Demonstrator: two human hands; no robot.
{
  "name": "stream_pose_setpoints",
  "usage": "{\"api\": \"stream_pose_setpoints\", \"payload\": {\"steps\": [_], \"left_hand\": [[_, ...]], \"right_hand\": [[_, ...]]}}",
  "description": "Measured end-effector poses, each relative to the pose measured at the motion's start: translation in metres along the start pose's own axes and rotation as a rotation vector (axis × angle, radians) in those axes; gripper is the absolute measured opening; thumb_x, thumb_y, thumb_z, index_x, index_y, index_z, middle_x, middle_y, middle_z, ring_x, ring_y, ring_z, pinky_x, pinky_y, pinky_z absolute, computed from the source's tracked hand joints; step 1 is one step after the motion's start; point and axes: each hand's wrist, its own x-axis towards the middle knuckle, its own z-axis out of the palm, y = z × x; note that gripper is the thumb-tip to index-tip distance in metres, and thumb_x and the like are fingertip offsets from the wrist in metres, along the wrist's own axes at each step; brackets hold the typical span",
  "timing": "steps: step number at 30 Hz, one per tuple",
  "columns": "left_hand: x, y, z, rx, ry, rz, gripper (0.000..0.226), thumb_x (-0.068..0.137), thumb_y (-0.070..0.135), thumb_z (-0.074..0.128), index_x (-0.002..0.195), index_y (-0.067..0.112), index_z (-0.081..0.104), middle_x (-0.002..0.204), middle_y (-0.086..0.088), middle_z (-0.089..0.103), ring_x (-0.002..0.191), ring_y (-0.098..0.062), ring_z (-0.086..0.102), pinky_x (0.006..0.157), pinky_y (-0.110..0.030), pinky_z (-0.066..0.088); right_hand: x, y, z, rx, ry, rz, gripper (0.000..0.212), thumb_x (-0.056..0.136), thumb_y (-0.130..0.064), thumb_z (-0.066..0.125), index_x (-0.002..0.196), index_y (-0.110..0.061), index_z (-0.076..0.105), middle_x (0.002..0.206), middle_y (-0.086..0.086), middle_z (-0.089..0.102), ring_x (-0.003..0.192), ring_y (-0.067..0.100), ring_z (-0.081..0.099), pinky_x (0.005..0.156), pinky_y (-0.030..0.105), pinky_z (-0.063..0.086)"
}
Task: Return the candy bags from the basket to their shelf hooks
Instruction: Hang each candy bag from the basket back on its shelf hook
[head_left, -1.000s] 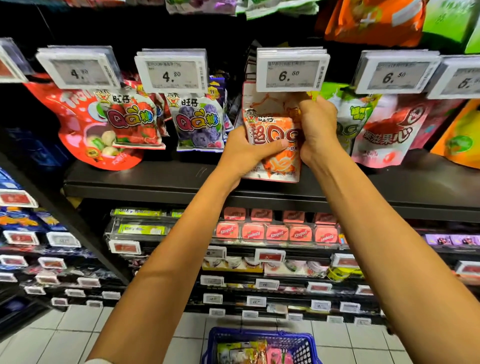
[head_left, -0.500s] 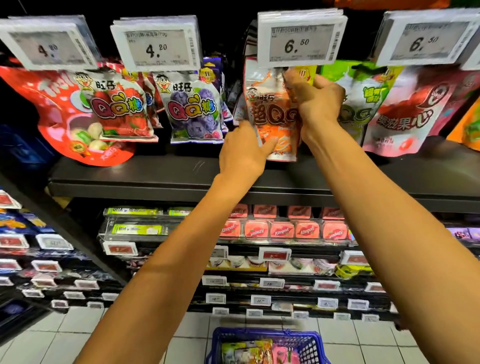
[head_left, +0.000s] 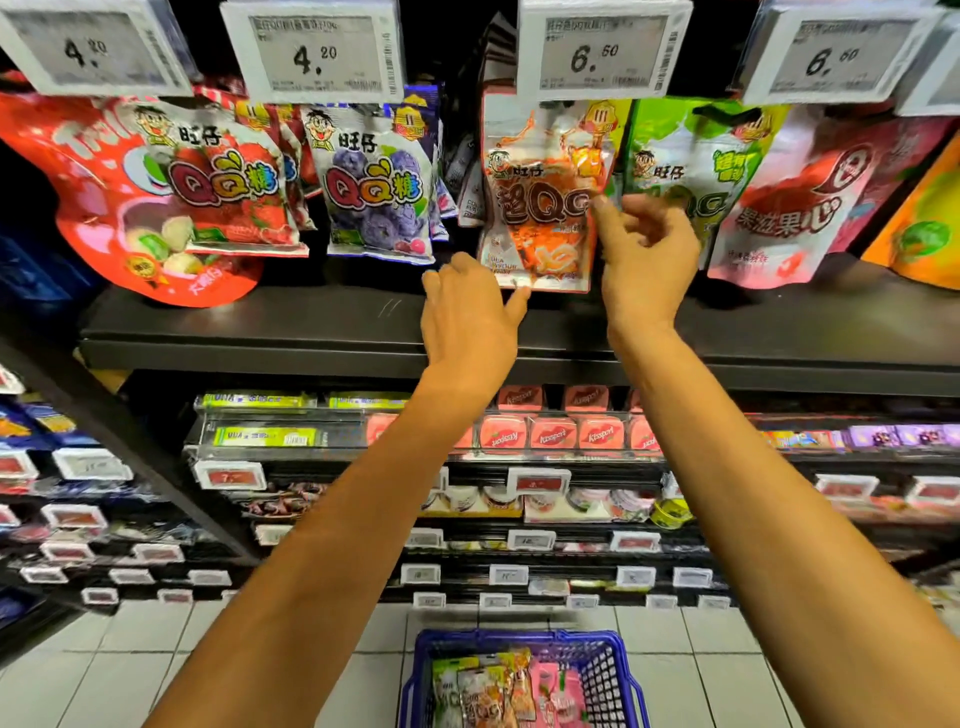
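Orange candy bag (head_left: 535, 208) hangs on the far hook under the 6.60 price tag (head_left: 602, 49), between the purple bag (head_left: 374, 197) and the green bag (head_left: 691, 171). Left hand (head_left: 470, 317) sits loose just below it with the thumb at its bottom edge. Right hand (head_left: 649, 260) is at its right edge with fingers loosely curled, gripping nothing. Blue basket (head_left: 467, 635) on the near floor holds more candy bags (head_left: 493, 691).

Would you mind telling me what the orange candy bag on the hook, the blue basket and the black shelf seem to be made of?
Orange candy bag: probably thin plastic film, glossy; it shows glare and crinkles. Blue basket: likely moulded plastic, with an open grid wall and thick rim. Black shelf: matte, faintly scratched; painted metal or laminate, I cannot tell which.
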Motion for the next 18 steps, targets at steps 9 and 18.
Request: {"api": "stream_pose_setpoints", "payload": {"steps": [9,18], "left_hand": [[-0.083,-0.022,0.022,-0.405,0.209,0.271,0.03,0.086,0.008,0.062,0.115,0.003,0.058,0.104,-0.009,0.06,0.103,-0.021,0.051,0.089,-0.026,0.042],[-0.238,-0.115,0.183,-0.344,-0.28,-0.049,0.013,0.095,0.014,0.054,0.105,0.017,0.063,0.1,0.005,0.056,0.088,-0.016,0.056,0.075,-0.023,0.049]], "right_hand": [[-0.066,0.056,-0.063,0.023,-0.02,0.056,0.005,0.086,-0.004,0.065,0.089,0.0,0.066,0.068,0.007,0.058,0.066,0.015,0.051,0.062,0.027,0.043],[-0.185,0.234,-0.18,-0.268,-0.318,0.521,0.019,0.091,0.0,0.058,0.079,-0.015,0.062,0.062,-0.007,0.06,0.061,0.007,0.055,0.063,0.021,0.045]]}}
